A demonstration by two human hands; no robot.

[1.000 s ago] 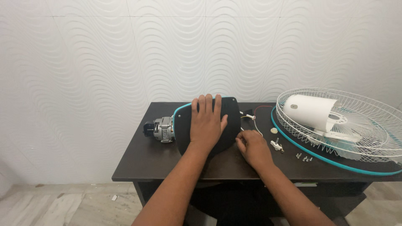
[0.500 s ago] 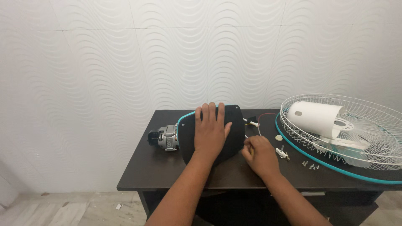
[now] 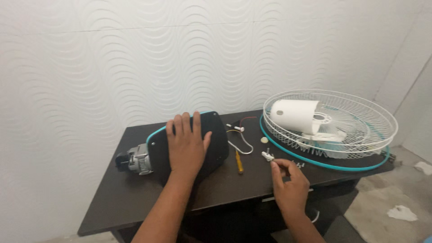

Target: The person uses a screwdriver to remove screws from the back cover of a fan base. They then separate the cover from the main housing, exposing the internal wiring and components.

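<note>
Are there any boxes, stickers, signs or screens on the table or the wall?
No, none show: only fan parts on the dark table and a plain white wavy wall.

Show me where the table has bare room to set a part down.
Free: the table's front-left corner, below the motor, and the back strip behind the black panel. Crowded: between the panel and the fan grille, with wires, screwdriver, screws.
</note>
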